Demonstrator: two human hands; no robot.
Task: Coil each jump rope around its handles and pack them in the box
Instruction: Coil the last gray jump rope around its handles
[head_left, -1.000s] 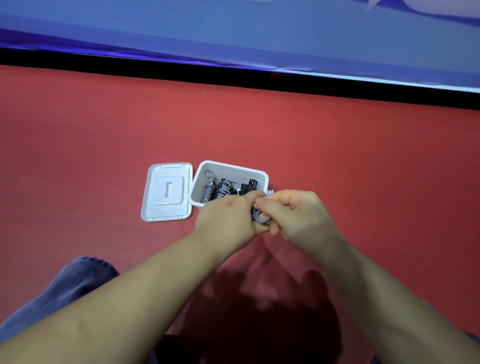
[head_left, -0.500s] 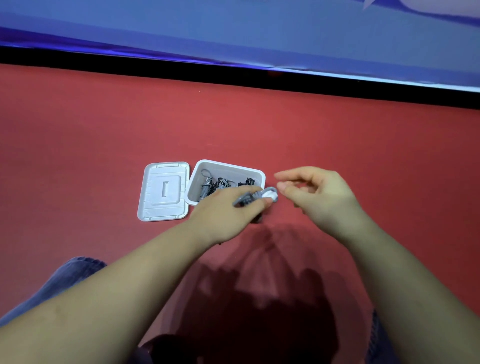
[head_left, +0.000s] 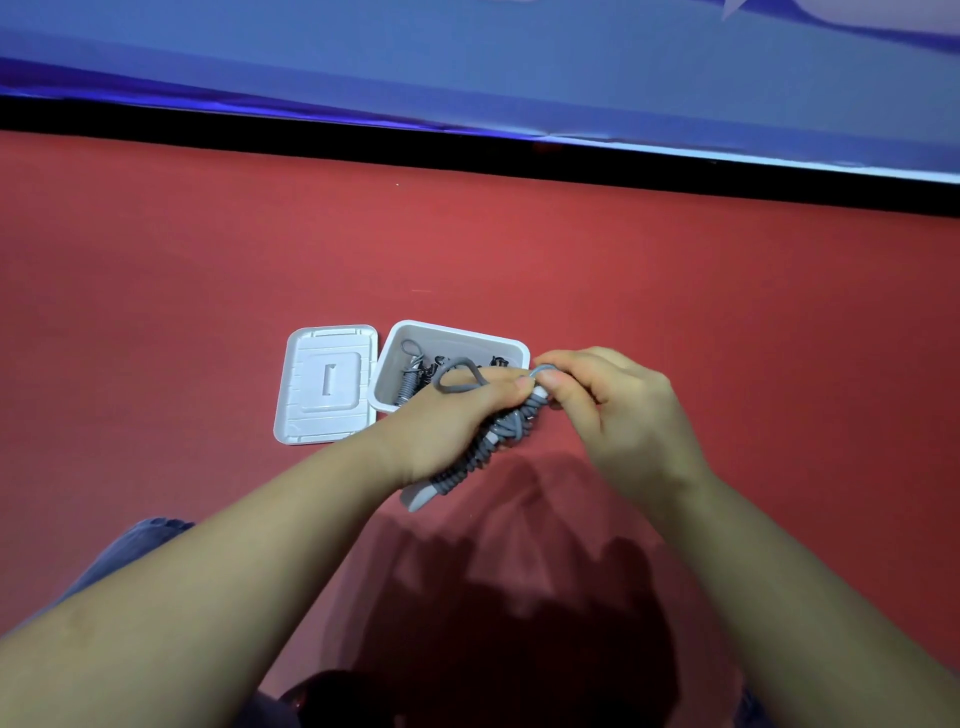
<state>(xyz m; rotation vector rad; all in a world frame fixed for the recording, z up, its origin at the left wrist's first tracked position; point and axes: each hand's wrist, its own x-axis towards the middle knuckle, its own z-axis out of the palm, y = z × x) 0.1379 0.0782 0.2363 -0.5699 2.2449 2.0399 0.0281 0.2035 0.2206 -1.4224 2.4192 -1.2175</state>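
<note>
Rope first: a grey jump rope (head_left: 488, 441), already wound in tight turns round its pale handles, sits in the left hand (head_left: 457, 421), just in front of the white box (head_left: 511, 347) and partly over its near right corner. The bundle's long axis runs on a diagonal, one handle end poking out low and toward the person, the other pointing up and away toward the box's right corner. A loose loop of cord arches over the left fingers (head_left: 511, 387), which are curled round the bundle, while the right hand (head_left: 608, 405) pinches the cord's tail at the top end. The step in hand looks like tucking that last loop — best done by keeping the left grip firm so the turns don't spring loose, pulling the tail snug, and threading it under a turn before letting go. Inside the box lie other coiled ropes (head_left: 413, 374), dark and tangled-looking. Its lid (head_left: 328, 384) lies flat just to the left, touching or nearly touching the box — all on the red floor (head_left: 727, 312).
</note>
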